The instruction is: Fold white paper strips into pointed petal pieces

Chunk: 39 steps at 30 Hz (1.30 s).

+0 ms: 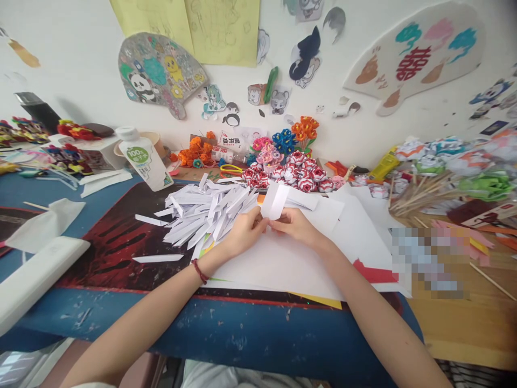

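Between my two hands is a small creased piece of white paper (pixel 276 198), held upright above larger white sheets (pixel 291 264). My left hand (pixel 245 230) pinches its lower left corner. At its lower right edge, my right hand (pixel 297 226) grips it with thumb and fingers, partly curled out of sight. A heap of folded white paper strips (pixel 210 207) lies just left of my left hand. One loose folded strip (pixel 158 258) rests apart on the dark red and black mat (pixel 117 248).
Behind the hands stand red and white paper flowers (pixel 299 171), with orange and blue ones nearby. A white bottle (pixel 144 159) stands back left, a long white device (pixel 40 280) front left. Thin wooden sticks (pixel 420 195) and wrapped flowers (pixel 456 156) crowd the right.
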Each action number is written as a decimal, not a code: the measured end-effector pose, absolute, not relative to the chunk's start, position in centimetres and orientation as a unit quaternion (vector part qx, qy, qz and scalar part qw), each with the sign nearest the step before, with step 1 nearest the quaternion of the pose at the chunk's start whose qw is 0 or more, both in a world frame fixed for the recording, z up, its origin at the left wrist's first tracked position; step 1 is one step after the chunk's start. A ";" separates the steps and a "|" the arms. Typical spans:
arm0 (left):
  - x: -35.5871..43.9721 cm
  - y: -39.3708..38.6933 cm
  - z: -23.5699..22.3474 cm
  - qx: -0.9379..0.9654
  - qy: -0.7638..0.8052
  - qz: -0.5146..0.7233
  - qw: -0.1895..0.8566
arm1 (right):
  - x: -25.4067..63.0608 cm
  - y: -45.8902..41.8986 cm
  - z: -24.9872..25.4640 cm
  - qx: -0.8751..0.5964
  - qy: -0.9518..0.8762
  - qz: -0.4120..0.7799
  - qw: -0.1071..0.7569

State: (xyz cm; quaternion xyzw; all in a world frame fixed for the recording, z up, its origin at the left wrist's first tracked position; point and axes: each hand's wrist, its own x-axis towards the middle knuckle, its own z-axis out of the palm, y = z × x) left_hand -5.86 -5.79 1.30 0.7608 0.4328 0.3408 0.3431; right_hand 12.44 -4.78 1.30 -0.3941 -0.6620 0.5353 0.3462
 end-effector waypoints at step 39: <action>-5.6 -6.6 1.9 0.743 0.493 0.363 0.270 | 12.7 -4.8 1.7 -0.415 -0.614 0.542 0.395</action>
